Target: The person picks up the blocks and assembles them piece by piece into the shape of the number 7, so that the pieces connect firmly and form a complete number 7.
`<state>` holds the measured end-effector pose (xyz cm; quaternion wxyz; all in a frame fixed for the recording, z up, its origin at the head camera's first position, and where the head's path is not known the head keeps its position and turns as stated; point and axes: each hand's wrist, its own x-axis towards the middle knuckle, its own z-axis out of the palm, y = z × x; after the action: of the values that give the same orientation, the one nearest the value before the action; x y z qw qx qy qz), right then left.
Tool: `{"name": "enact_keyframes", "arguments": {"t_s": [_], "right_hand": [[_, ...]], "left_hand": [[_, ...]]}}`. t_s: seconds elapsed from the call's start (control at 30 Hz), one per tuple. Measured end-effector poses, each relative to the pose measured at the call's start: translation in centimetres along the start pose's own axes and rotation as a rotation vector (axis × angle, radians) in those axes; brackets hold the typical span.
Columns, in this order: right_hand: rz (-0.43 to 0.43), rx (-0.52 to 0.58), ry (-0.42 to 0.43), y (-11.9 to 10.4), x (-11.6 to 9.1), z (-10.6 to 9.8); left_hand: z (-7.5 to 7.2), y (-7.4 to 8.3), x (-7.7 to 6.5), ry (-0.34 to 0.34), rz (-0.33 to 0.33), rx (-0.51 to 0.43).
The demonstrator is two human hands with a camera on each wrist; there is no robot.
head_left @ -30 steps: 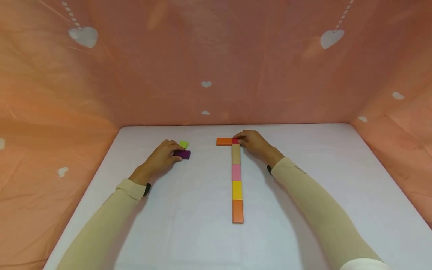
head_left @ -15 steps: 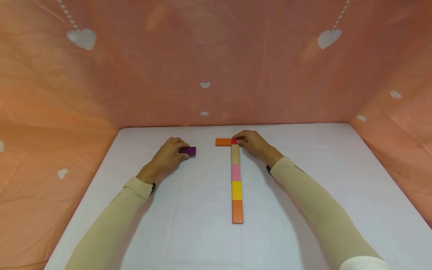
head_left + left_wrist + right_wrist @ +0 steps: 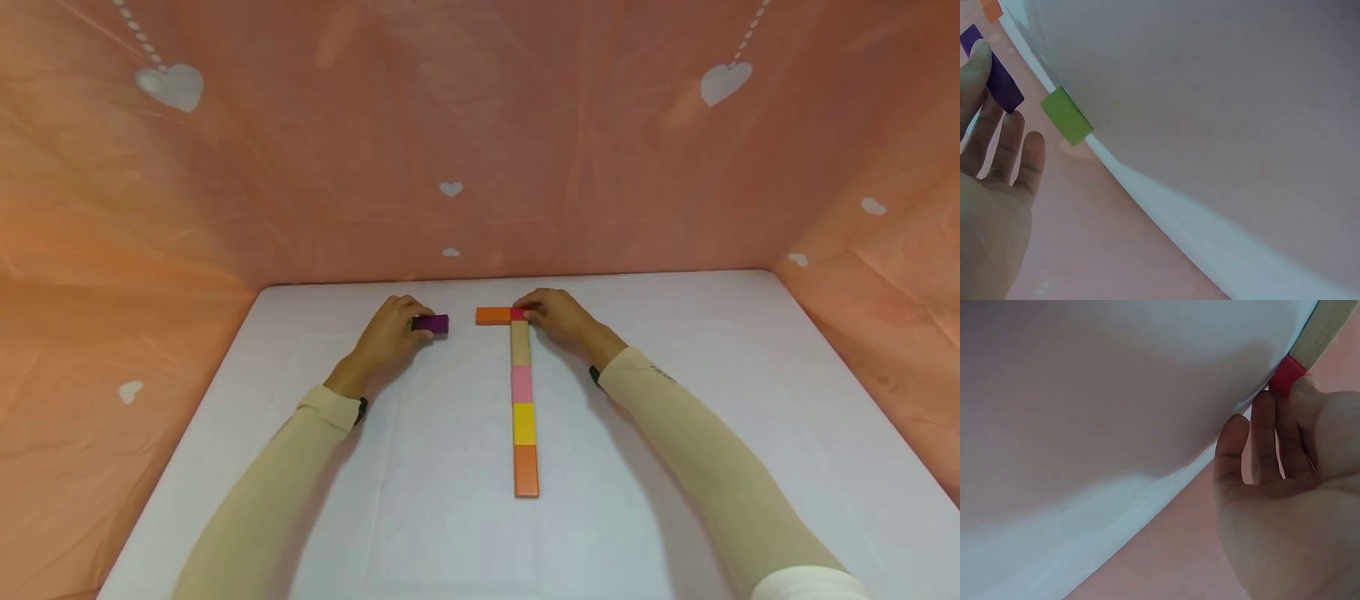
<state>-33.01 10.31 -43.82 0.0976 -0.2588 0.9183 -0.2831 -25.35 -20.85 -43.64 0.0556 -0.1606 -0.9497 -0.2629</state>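
Note:
Thumb and fingers of my left hand (image 3: 387, 337) pinch a purple block (image 3: 433, 324), held left of the others. In the left wrist view a green block (image 3: 1066, 116) stands on the table beside those fingers; the hand mostly hides it from the head view. My right hand (image 3: 564, 318) has thumb and fingertips on a small red block (image 3: 517, 314), at the corner of an L-shaped layout. Left of the red one lies an orange block (image 3: 492, 316). Running toward me are a tan block (image 3: 520, 343), a pink block (image 3: 521, 383), a yellow block (image 3: 524, 423) and another orange block (image 3: 527, 472).
The blocks lie on a white-covered table (image 3: 442, 517). A pinkish-orange curtain (image 3: 480, 125) with white hearts closes off the back and both sides, meeting the table's far edge just beyond the hands.
My left hand has carried the purple block to the right and slightly away, toward the orange block. The green block beside it has gone from sight in the head view. My right hand stays at the red block.

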Motion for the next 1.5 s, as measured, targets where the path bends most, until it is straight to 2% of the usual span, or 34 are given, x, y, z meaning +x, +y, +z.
{"name": "enact_keyframes", "arguments": {"t_s": [0.53,0.9,1.17,1.5], "right_hand": [[0.033,0.037,-0.008,-0.1,0.1,0.0],[0.040,0.032,-0.012,-0.1,0.2,0.1],[0.081,0.067,-0.015,-0.5,0.0,0.1],[0.116,0.070,-0.027,-0.5,0.0,0.0]], "left_hand": [[1.5,1.2,2.1,0.023,-0.054,0.057],[1.9,2.0,3.2,0.044,-0.040,0.082],[2.5,2.9,4.3,0.052,-0.046,0.100],[3.3,3.3,4.3,0.030,-0.074,0.097]]}}
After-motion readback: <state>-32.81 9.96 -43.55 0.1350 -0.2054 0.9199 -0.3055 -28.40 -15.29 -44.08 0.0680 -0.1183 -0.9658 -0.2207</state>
